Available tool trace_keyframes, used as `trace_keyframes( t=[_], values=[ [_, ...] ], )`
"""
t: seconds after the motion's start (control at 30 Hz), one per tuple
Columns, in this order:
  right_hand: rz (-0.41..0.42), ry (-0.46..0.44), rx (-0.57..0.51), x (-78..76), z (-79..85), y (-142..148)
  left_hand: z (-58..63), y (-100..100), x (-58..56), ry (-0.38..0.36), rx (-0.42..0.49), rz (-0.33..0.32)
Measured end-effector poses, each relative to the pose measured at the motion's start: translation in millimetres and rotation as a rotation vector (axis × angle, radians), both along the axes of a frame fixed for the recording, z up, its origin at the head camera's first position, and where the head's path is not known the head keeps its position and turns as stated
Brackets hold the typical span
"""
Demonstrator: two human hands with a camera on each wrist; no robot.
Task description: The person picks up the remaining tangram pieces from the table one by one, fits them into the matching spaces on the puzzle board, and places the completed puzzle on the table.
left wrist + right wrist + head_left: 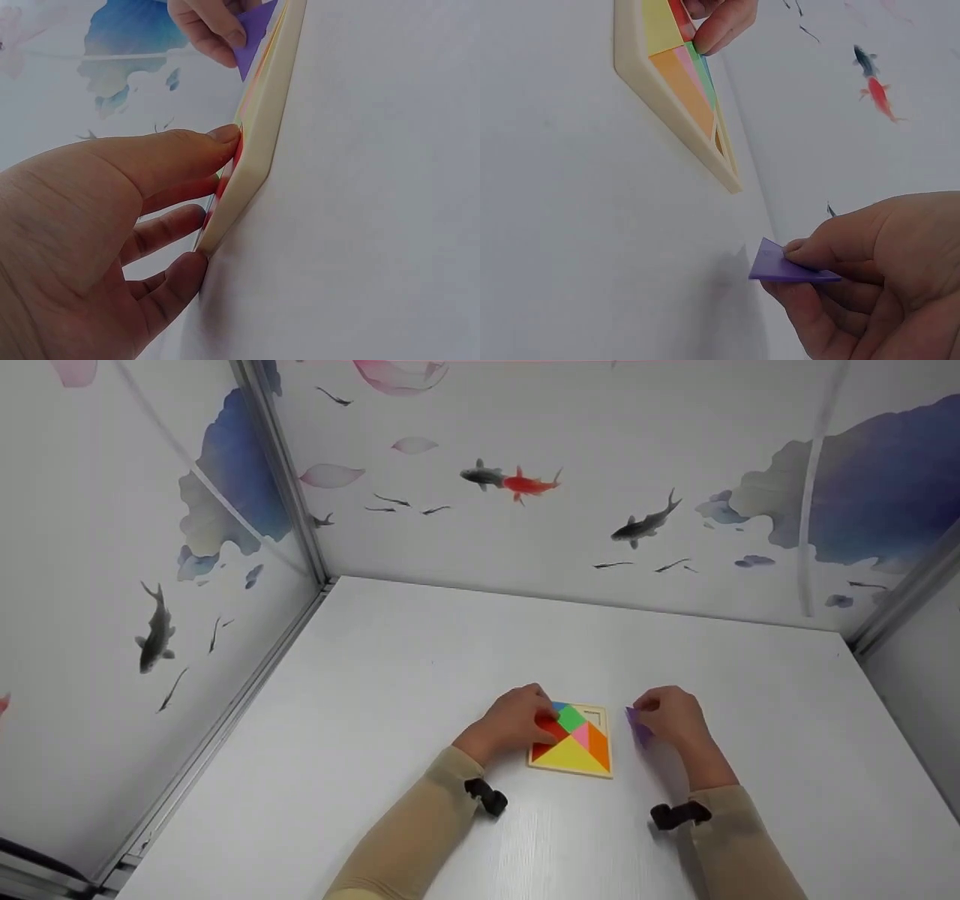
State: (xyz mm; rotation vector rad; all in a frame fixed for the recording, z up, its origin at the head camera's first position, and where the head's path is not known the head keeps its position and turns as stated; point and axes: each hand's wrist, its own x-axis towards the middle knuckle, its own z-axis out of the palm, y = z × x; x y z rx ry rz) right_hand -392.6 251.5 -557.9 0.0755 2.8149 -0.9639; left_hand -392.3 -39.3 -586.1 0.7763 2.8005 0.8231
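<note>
A square tangram board (571, 771) with a pale wooden rim lies flat on the table. Its tray holds a red piece (549, 729), a yellow triangle (572, 756), an orange piece (598, 748), a green square (571, 719), a pink piece (581, 735) and a partly covered blue piece. A bare gap shows at the far right corner. My left hand (516, 718) rests its fingertips and thumb on the red piece and the board's left side. Right of the board, my right hand (885, 277) pinches a purple triangle (791, 271) between thumb and fingers, above the table.
The white table (360, 690) spreads around the board. White panels with painted fish (529, 484) and blue shapes stand behind and at the left, joined by a metal post (289, 472). Black wrist devices (487, 797) sit on both sleeves.
</note>
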Motion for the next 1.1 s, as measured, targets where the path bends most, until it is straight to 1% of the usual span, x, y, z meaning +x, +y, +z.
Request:
trace_keyframes(
  t=[0.13, 0.3, 0.47, 0.6, 0.87, 1.1],
  values=[
    [0.012, 0.023, -0.018, -0.5, 0.1, -1.7, 1.0, 0.7, -0.9, -0.002, -0.002, 0.005],
    [0.013, 0.069, -0.012, 0.3, 0.6, -3.8, 2.2, 0.8, -0.2, 0.0, -0.002, 0.008],
    [-0.007, 0.095, -0.043, 1.2, -0.3, -6.9, 2.6, 0.8, 0.8, -0.01, -0.005, 0.008],
    [-0.014, 0.108, -0.063, 1.8, -1.7, -9.7, 1.1, 0.2, 0.7, -0.003, -0.011, 0.002],
    [-0.006, 0.101, -0.107, 2.5, -1.9, -14.9, 0.3, 0.1, 0.7, 0.013, -0.01, 0.009],
    [0.044, 0.067, -0.068, 1.7, -3.5, -18.0, 0.0, 1.3, 0.5, 0.002, -0.018, 0.011]
  ],
)
